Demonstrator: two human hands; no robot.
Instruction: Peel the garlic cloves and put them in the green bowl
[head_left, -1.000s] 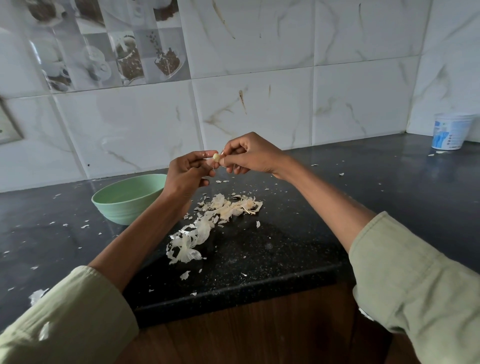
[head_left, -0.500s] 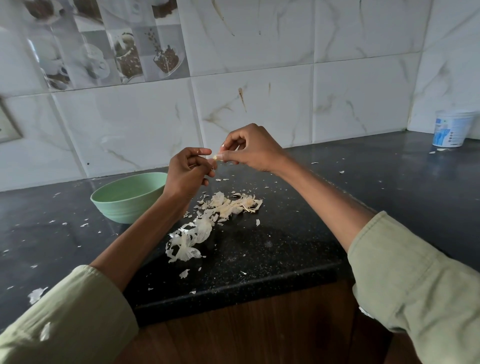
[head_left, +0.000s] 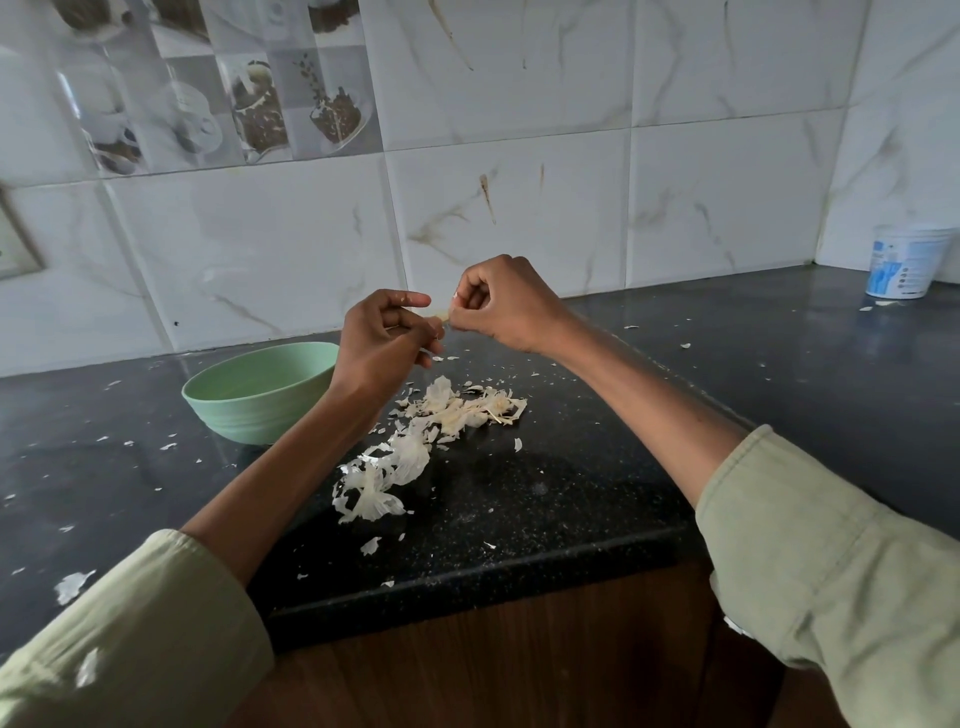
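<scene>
Since half a second ago the right hand (head_left: 506, 304) has drawn slightly away from the left hand (head_left: 382, 343), so a small gap shows between them where the garlic clove (head_left: 443, 314) sits; a second ago the two hands were pressed closer around it. The clove is a small pale piece held in the air above the black countertop (head_left: 571, 467), between the fingertips of both hands. The right hand pinches it with curled fingers and thumb, knuckles up. The left hand is curled too, with its index finger stretched toward the clove and the lower fingers folded in; how much of the clove it grips cannot be told, since the piece is tiny and partly hidden.

The green bowl (head_left: 249, 405) stands on the countertop just left of the left forearm, near the tiled wall (head_left: 519, 208); its inside is not visible from here. A pile of garlic skins (head_left: 431, 436) lies on the countertop below the hands, with small flakes scattered around. A white tub (head_left: 904, 262) stands well apart in the far right corner. Both arms wear pale green sleeves (head_left: 831, 561).
</scene>
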